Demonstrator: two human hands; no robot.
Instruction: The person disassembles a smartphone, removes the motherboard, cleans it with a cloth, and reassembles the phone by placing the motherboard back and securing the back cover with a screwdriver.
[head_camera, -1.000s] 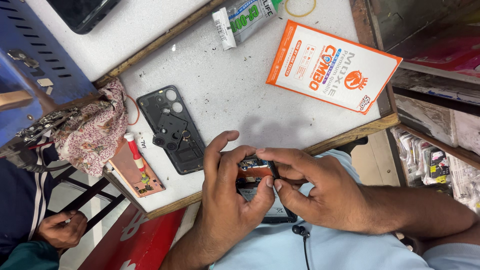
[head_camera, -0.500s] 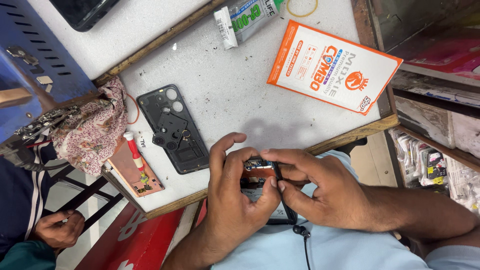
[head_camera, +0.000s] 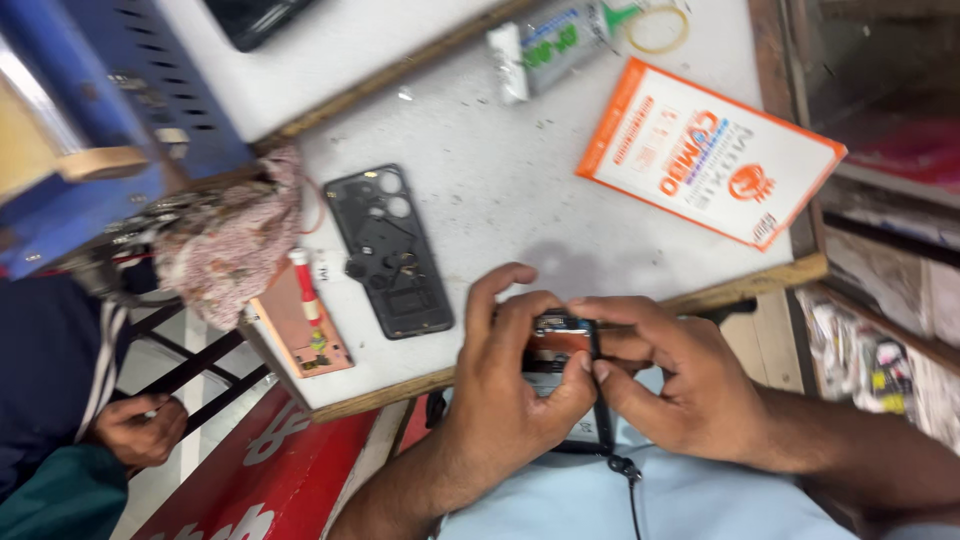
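Note:
My left hand (head_camera: 505, 385) and my right hand (head_camera: 665, 385) both grip an opened phone body (head_camera: 558, 345) close to my chest, just off the table's front edge. Orange and metal inner parts show between my thumbs; most of the phone is hidden by my fingers. A black cord (head_camera: 622, 470) hangs below it over my light blue shirt. A black phone back frame (head_camera: 388, 250) with camera holes lies flat on the white table (head_camera: 500, 180), to the left of my left hand.
An orange and white flat packet (head_camera: 712, 150) lies at the table's right. A glue tube (head_camera: 555, 45) and a rubber band (head_camera: 658, 28) lie at the back. A patterned cloth (head_camera: 228, 245), a small red-tipped tool (head_camera: 305, 285), and another person's hand (head_camera: 135, 430) are at the left.
The view has shifted slightly. My hands stay on the phone, thumbs adjusting a little over its top end. The items on the table have not moved.

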